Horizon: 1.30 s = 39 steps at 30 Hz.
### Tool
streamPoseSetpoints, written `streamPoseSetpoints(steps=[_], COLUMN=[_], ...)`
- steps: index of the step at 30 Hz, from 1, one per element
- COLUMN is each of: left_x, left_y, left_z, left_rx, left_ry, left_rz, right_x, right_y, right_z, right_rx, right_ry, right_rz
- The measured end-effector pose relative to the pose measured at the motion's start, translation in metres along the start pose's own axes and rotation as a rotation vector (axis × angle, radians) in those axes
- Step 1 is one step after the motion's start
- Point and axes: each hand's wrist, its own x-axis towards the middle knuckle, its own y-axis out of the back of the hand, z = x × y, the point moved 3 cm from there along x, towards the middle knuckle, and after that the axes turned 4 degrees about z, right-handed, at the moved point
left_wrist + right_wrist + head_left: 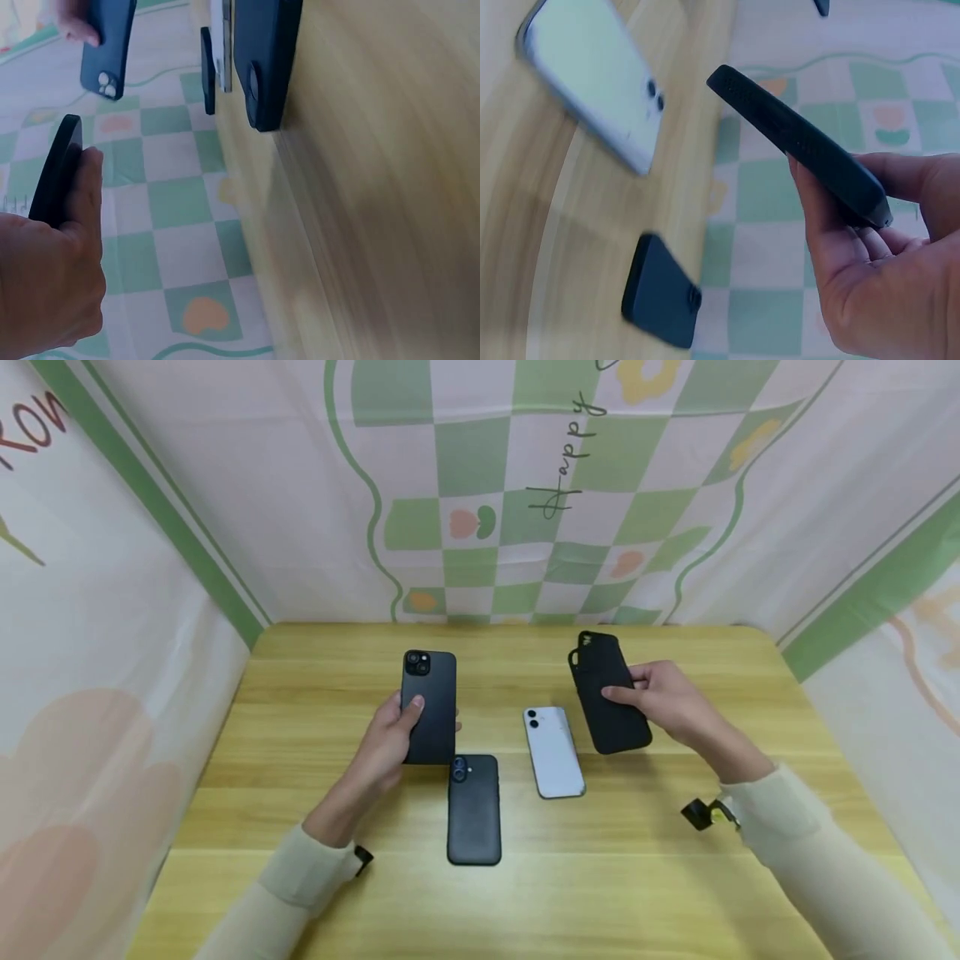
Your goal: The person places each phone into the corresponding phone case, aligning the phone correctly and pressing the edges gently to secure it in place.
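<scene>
The left hand (pixel 386 735) grips a dark blue-black, flat, rectangular phone (pixel 437 706) with rounded corners and a black camera block; the thumb lies on its back, and fingertips appear at the opposite edge. This phone is lifted above the pale yellow wooden table (pixel 262 777).

The right hand (pixel 667 697) also is closed around its thing, with the thumb on the broad face: a black, thin, phone-shaped piece (pixel 622 714) with a camera area at the far end (I cannot tell if it is a phone or only a case). It is raised and tilted, near a white, glossy phone (pixel 557 760) with two black lenses, which lies on the table between the hands.

Closer to the person lies a black, matt phone (pixel 474 818) with two lenses. The right wrist view shows one more black, phone-shaped thing (pixel 656 296) on the table, beside the white phone.
</scene>
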Motion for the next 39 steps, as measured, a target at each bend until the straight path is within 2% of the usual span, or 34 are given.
streamPoseSetpoints(steps=[4, 7, 13, 22, 27, 39], left_x=[-0.003, -0.004, -0.007, -0.008, -0.009, -0.012], left_y=[-0.006, -0.011, -0.021, -0.032, -0.039, -0.052], left_z=[0.0, 0.0, -0.003, -0.009, -0.014, -0.021], left_rx=[-0.061, -0.082, -0.121, -0.171, -0.199, -0.281], left_ry=[0.002, 0.009, 0.038, 0.081, 0.085, 0.107], left_rz=[-0.055, -0.084, -0.094, -0.102, -0.112, -0.118], right_x=[-0.003, -0.004, -0.004, -0.002, -0.002, 0.001], right_y=[-0.008, -0.013, -0.027, -0.053, -0.066, -0.094], right_z=[-0.011, -0.017, -0.03, -0.05, -0.061, -0.076], right_rx=[0.06, 0.152, 0.412, 0.622, 0.646, 0.612], right_ry=[0.007, 0.013, 0.008, 0.021, 0.044, 0.05], right_rz=[0.006, 0.004, -0.033, -0.122, -0.168, -0.202])
